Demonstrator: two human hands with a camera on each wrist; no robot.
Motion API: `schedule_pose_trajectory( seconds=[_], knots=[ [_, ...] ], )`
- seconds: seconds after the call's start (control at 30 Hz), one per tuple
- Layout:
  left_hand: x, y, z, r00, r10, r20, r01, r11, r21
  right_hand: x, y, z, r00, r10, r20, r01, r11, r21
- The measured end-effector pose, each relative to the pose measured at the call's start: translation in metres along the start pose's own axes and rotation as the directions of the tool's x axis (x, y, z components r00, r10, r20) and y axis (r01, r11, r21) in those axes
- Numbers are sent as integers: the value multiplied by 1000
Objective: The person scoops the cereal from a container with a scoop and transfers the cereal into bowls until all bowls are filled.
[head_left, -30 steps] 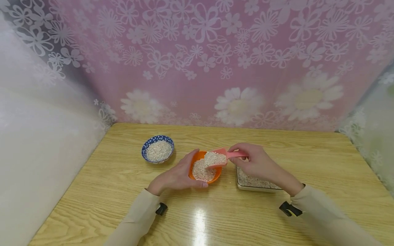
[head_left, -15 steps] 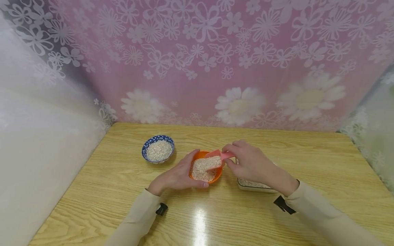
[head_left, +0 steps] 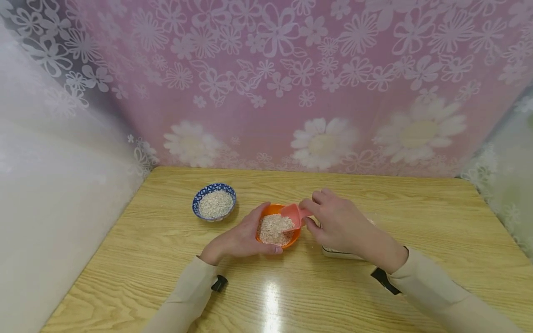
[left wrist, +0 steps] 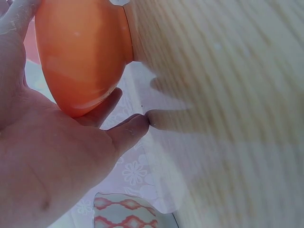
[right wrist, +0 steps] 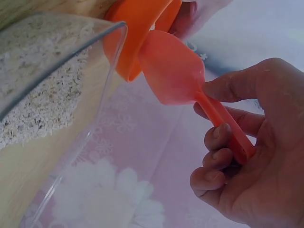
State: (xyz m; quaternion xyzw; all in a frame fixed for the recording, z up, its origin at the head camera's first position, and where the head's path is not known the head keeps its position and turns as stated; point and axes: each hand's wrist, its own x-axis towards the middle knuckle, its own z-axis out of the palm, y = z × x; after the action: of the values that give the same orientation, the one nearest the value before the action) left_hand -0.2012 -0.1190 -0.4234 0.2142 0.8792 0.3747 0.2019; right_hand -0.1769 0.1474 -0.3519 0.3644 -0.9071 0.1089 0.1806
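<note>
In the head view, my left hand [head_left: 239, 238] holds the orange bowl [head_left: 270, 209], thumb along the near side and fingers round the far-left side. Pale flakes [head_left: 275, 230] that look like oats lie in it. My right hand [head_left: 343, 226] grips a pink scoop [head_left: 292, 213] by its handle, and the scoop's blade tilts down into the bowl over the flakes. Seen in the right wrist view, the scoop [right wrist: 173, 66] shows its underside, with thumb and fingers wrapped on the handle. The left wrist view shows the bowl's smooth outer wall [left wrist: 80, 52] against the palm.
A clear-walled container [right wrist: 52, 80] of similar flakes stands under my right hand, mostly hidden in the head view. Back left is a blue-and-white bowl [head_left: 214, 203] of pale flakes. A flowered curtain [head_left: 266, 115] hangs behind the wooden table [head_left: 145, 259].
My right hand has moved left and tilted the scoop, and the heap of flakes on it has slid into the orange bowl. The left hand and bowl have stayed put.
</note>
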Motion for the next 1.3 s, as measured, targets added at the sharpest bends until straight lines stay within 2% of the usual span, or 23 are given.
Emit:
schedule_pose_trajectory(
  seconds=[0.17, 0.3, 0.43, 0.53, 0.7, 0.83, 0.93, 1.07, 1.2, 1.3],
  knots=[
    [1, 0, 0, 1000, 9, 2, -9, 1000, -4, -2, 0, -4, 999, -36, -28, 33, 996, -81],
    [1, -1, 0, 1000, 13, 0, -13, 1000, -6, -3, 1, -8, 990, -129, -64, 120, 985, -125],
    [1, -1, 1, 1000, 21, 0, -21, 1000, -4, -5, 0, -10, 973, -207, -100, 192, 970, -148],
    [0, -1, 1, 1000, 21, -1, -21, 1000, -3, -8, 2, -11, 971, -206, -121, 191, 974, -121],
    [-1, 0, 0, 1000, 22, -8, -22, 1000, 15, -16, 13, -5, 980, -103, -169, 108, 994, 21],
    [-2, 2, 0, 999, 30, -24, -29, 998, 50, -27, 23, -2, 985, 46, -167, -14, 983, 185],
    [-2, 6, 0, 997, 51, -55, -47, 996, 77, -36, 30, -4, 979, 164, -123, -122, 949, 291],
    [-4, 18, 0, 988, 101, -114, -91, 991, 95, -50, 39, -11, 955, 292, -51, -254, 895, 367],
    [-4, 33, 3, 977, 146, -155, -134, 987, 86, -65, 47, -20, 923, 384, 1, -349, 838, 420],
    [-2, 42, 9, 971, 172, -165, -161, 984, 75, -78, 54, -23, 904, 428, 22, -390, 799, 457]
  ],
)
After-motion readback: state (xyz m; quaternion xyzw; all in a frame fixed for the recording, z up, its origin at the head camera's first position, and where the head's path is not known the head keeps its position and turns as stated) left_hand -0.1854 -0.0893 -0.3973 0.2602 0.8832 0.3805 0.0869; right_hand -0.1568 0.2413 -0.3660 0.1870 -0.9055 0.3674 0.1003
